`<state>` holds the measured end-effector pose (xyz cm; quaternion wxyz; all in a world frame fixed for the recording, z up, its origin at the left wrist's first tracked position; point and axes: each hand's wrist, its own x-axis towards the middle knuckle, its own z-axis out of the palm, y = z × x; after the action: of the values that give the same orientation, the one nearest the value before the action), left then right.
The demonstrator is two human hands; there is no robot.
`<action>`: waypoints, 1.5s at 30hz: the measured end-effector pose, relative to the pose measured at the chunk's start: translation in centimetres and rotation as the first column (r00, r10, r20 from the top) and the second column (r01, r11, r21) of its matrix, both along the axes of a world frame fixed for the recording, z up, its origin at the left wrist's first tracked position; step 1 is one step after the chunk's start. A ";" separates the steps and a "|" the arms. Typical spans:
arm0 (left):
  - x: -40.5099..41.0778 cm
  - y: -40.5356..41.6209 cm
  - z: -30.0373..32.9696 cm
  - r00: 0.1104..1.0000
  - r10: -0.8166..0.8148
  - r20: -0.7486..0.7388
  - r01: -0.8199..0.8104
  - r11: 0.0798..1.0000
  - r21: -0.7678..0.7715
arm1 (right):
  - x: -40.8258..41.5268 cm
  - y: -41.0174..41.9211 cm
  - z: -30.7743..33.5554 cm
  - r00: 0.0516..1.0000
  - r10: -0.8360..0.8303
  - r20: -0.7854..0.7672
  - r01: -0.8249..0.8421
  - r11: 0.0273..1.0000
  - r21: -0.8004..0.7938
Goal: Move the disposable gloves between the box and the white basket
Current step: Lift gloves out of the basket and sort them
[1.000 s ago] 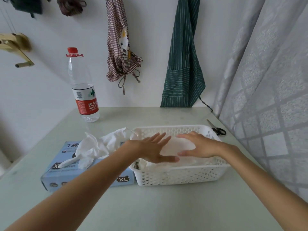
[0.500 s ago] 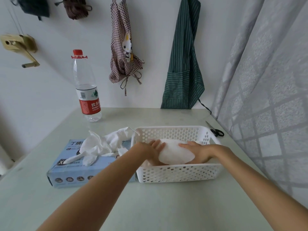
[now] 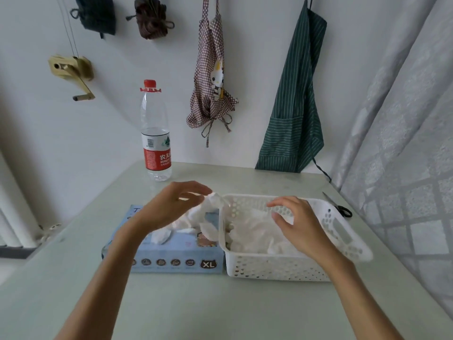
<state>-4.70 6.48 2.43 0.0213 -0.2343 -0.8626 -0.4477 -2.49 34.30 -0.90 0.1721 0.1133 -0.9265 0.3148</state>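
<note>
A light blue glove box marked XL lies on the table, touching the left side of the white perforated basket. Crumpled white disposable gloves stick up out of the box top. More white gloves lie piled inside the basket. My left hand hovers over the box with loosely spread fingers, its fingertips right at the highest glove tip; no grip shows. My right hand hangs above the basket's pile with fingers loosely curved and holds nothing.
A water bottle with a red cap stands behind the box. Black-handled scissors lie by the basket's far right corner. A grey curtain borders the table's right side. A checked apron and a green striped apron hang on the wall.
Both hands have lifted off the gloves they were pressing down in the basket. My left hand has moved left to above the box; my right hand has risen above the basket.
</note>
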 end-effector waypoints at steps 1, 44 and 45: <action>-0.2 -1.4 -0.8 0.991 0.128 -0.048 -0.129 0.991 -0.025 | -0.4 -1.6 0.1 0.999 0.011 -0.035 -0.011 1.000 -0.009; -1.4 -0.2 -5.8 0.940 0.297 -0.167 -0.340 0.792 -0.507 | 0.1 -4.3 4.7 0.848 0.226 0.480 -0.249 0.968 -0.016; -1.4 -0.1 -5.7 0.936 0.298 -0.186 -0.352 0.814 -0.462 | 0.1 -3.9 4.6 0.813 0.231 0.534 -0.269 0.963 -0.006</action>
<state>-6.09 6.40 -3.28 0.0832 -0.1044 -0.9722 -0.1923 -2.35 30.35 3.72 -0.1371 0.1487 -0.9252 0.3212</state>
